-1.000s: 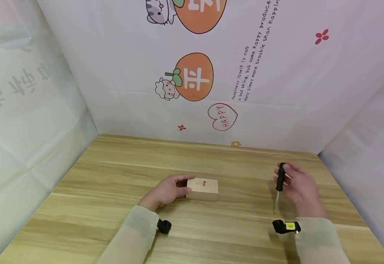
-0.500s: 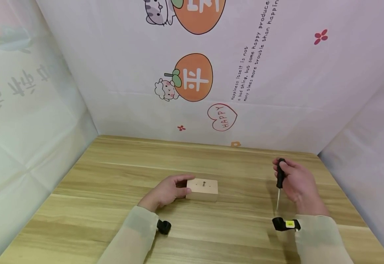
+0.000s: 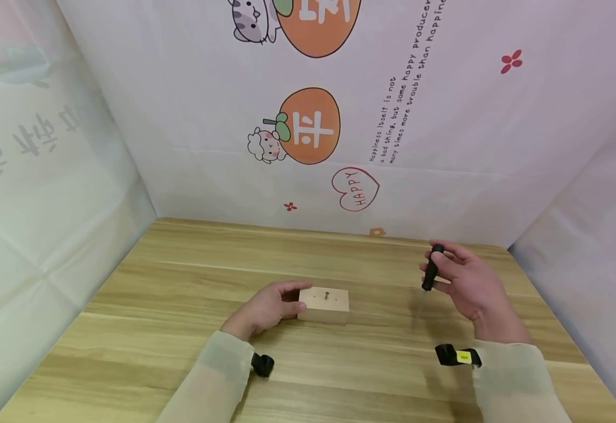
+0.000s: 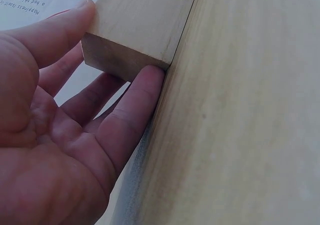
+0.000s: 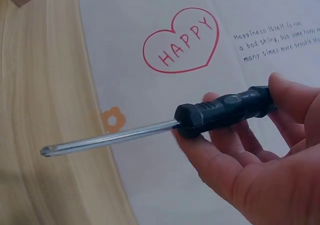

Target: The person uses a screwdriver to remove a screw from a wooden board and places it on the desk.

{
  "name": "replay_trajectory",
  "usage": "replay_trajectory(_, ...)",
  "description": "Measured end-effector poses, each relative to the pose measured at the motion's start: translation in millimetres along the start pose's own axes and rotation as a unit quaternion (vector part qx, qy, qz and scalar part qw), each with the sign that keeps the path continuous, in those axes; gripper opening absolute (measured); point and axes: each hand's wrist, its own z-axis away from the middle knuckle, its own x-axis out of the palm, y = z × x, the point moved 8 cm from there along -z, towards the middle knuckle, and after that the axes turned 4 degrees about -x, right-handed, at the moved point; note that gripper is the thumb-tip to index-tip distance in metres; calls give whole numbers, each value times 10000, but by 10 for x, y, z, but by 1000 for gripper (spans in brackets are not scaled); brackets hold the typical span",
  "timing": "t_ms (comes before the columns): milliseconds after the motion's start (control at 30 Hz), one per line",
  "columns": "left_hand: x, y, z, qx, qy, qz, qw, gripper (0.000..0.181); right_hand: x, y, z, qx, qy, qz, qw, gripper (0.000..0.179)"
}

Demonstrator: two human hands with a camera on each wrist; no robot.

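A light wooden block [image 3: 315, 301] lies on the table, a screw [image 3: 327, 294] standing up from its top face and small holes on either side. My left hand [image 3: 268, 305] grips the block's left end, thumb at the near edge and fingers reaching round the far side; the left wrist view shows fingertips against the block [image 4: 142, 20]. Off to the right, my right hand [image 3: 472, 285] holds a screwdriver [image 3: 431, 271] by its black handle, above the table. In the right wrist view the screwdriver's metal shaft [image 5: 110, 139] points left, its tip free.
The wood-grain table [image 3: 181, 264] meets a white printed curtain [image 3: 207, 176] at its back edge. More white sheeting hangs at the left and right sides. A black wrist camera [image 3: 262, 364] sits on the left sleeve, another camera [image 3: 448, 355] on the right.
My right hand has moved left and toward the back with the screwdriver, whose shaft now slants more. The left hand and the block have stayed in place.
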Motion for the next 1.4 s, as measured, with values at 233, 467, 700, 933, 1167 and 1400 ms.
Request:
replay_trajectory(233, 0, 3, 4, 15, -3, -42, 10000, 47, 86, -158, 16, -263, 429, 797, 9956, 57)
replay_trajectory(467, -1, -17, -7, -12, 21, -24, 10000, 47, 190, -325, 5, -647, 774, 566, 9933, 50)
replay_trajectory(700, -1, -42, -15, -44, 49, 35, 10000, 46, 373, -413, 3, -976, 1489, 11, 9840, 41)
replay_trajectory(933, -3, -35, -33, -42, 62, 12, 10000, 46, 657, -536, 0, -1520, 1772, -5, 9724, 35)
replay_trajectory(1167, -20, -24, -41, -26, 84, -104, 9999, 46, 910, -626, -20, -1906, 1787, -151, 9651, 31)
replay_trajectory(1400, -34, -19, -56, -16, 87, -173, 9998, 46, 1118, -582, -73, -2098, 1495, -14, 9662, 29)
